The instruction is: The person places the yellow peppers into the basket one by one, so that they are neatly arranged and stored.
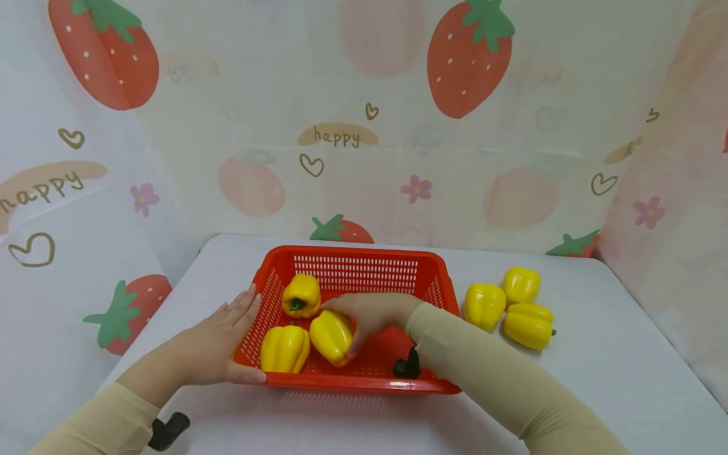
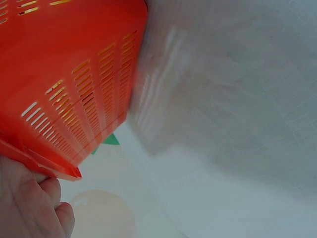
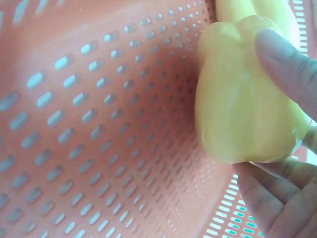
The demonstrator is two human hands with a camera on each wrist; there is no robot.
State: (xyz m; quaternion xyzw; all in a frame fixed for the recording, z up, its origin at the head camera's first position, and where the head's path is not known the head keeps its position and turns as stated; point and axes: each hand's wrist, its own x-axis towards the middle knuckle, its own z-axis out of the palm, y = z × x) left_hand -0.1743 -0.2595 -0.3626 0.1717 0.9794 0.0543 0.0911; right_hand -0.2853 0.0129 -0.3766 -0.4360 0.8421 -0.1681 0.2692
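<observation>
My right hand [image 1: 370,316] reaches into the red plastic basket [image 1: 364,381] and grips a yellow bell pepper [image 1: 332,337], with the thumb on one side and the fingers on the other. That same bell pepper [image 3: 247,99] fills the right of the right wrist view, close to the slotted basket wall. Beside it in the basket lie another yellow pepper [image 1: 285,349] at the front left and one [image 1: 301,296] farther back. My left hand [image 1: 218,344] rests on the basket's left rim, fingers extended along the side and thumb at the front corner.
On the white table [image 1: 614,379] right of the basket sit three more yellow peppers: one nearest the basket [image 1: 485,306], one at the back [image 1: 521,285] and one in front [image 1: 529,325]. A strawberry-patterned curtain [image 1: 392,158] hangs behind the table.
</observation>
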